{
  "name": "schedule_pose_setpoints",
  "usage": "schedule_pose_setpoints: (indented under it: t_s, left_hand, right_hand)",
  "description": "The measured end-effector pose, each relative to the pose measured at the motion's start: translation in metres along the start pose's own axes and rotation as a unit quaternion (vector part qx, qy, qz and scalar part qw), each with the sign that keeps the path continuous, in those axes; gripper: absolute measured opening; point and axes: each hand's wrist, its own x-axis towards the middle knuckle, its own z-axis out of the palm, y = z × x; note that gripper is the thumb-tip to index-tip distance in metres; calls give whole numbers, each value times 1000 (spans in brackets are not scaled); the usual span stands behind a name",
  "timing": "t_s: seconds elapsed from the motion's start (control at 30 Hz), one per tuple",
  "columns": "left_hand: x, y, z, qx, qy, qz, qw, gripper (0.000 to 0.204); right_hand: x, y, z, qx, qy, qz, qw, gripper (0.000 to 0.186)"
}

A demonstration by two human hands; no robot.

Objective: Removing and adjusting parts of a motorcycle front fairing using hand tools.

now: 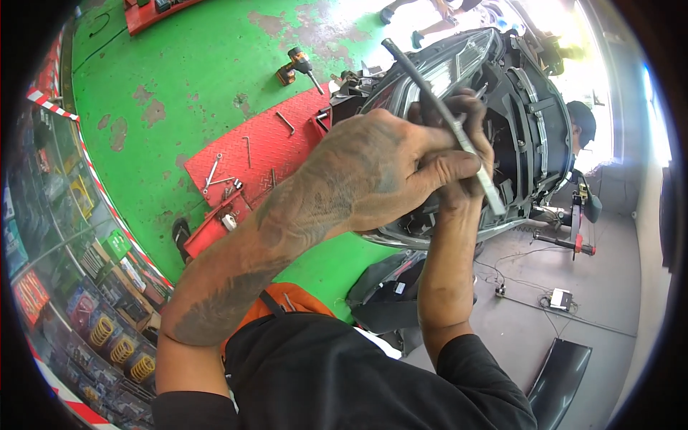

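Both my hands are raised in front of the stripped front of a motorbike or scooter, over its dark inner panels [534, 129]. My left hand [380, 168] is closed around a long metal rod [423, 82], thumb pressed near its middle. The rod slants from a dark upper end to a bare silvery lower end. Just behind it, my right hand [473, 132] has its fingers curled, partly hidden by the left hand and the rod. A slim metal tip shows by its fingertips; what it belongs to I cannot make out. A clear headlight [469, 54] sits beyond.
A red metal platform [247, 154] on the green floor carries wrenches [213, 174] and hex keys. A cordless impact driver [297, 66] lies farther off. Dark body panels [390, 290] lie below. Glass display cases [86, 287] line the left. Another person [582, 123] is behind the bike.
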Motion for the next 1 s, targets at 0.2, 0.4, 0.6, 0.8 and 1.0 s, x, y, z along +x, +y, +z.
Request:
schedule_pose_setpoints:
  t_s: [0.2, 0.4, 0.6, 0.8, 1.0]
  left_hand:
    - [-4, -6, -2, 153, 25, 64, 986, 49]
    - [-5, -32, -30, 270, -126, -189, 936, 48]
    - [-8, -10, -9, 66, -19, 45, 997, 53]
    - [-21, -17, -8, 65, -60, 127, 988, 49]
    - [-3, -50, 1, 405, 168, 207, 874, 48]
  right_hand:
    - [18, 7, -9, -43, 4, 60, 997, 33]
    - [10, -4, -10, -92, 1, 37, 995, 24]
    - [27, -3, -19, -135, 52, 105, 984, 32]
    - [29, -1, -28, -130, 32, 40, 990, 30]
    - [27, -2, -23, -101, 95, 45, 989, 30]
